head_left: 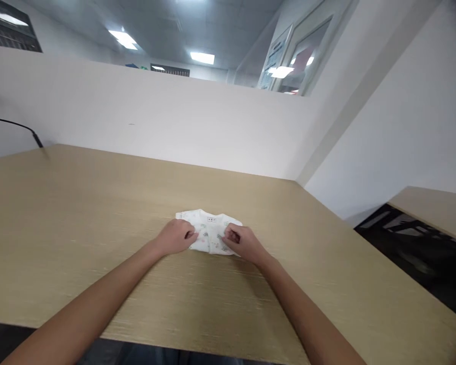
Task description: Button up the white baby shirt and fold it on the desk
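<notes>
A small white baby shirt (pixel 210 235) with a scattered green and pink print lies on the table, its neckline and a little label on the far side. It looks folded, with its lower edge nearest me. My left hand (pixel 177 236) is closed on the shirt's left side, thumb and fingers pinched at the fabric. On the opposite side my right hand (pixel 243 240) is curled closed on the cloth in the same way. Both hands cover parts of the shirt's sides, so the fabric between the fingers is mostly hidden.
The wood-grain table (pixel 110 213) runs back to a low white partition (pixel 182 121) and a white wall on the right. A black cable (pixel 17 123) hangs at the far left. Past the table's right edge is a shelf (pixel 433 205) with a dark space beneath.
</notes>
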Available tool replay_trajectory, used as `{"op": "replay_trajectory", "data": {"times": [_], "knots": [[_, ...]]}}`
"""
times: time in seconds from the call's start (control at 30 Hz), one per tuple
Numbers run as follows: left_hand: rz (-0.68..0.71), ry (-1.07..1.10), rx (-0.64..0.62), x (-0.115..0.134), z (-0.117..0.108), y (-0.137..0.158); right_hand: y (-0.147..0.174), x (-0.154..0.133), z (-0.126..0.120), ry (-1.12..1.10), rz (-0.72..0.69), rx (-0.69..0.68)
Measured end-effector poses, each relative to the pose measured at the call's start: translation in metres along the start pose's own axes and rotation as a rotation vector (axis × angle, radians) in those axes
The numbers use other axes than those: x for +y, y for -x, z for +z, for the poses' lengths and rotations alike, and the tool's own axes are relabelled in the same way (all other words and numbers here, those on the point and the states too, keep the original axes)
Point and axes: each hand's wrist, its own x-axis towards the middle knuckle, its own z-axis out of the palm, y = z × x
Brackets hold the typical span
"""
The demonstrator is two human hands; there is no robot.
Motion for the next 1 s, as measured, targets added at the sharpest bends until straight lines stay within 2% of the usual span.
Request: {"op": "replay_trajectory", "data": {"times": [0.17,0.37,0.57,0.7,0.87,1.0], "knots": [[-0.007,-0.05,0.012,0.002,-0.001,0.003,0.0,-0.004,-0.002,-0.006,0.037,-0.027],[0.098,-0.154,0.038,0.008,-0.004,0.004,-0.001,-0.007,-0.004,-0.003,0.068,-0.042],[0.254,0.009,0.042,0.011,0.001,0.007,0.002,-0.009,-0.006,-0.003,0.094,-0.119],[0.241,0.069,-0.016,0.013,0.007,0.01,0.004,-0.017,-0.01,0.033,0.122,-0.137],[0.196,0.097,-0.091,0.024,0.005,0.012,0.008,-0.033,-0.017,0.026,0.212,-0.255],[0.211,0.122,-0.105,0.041,0.005,0.033,0.025,-0.056,-0.013,0.066,0.23,-0.326]]}}
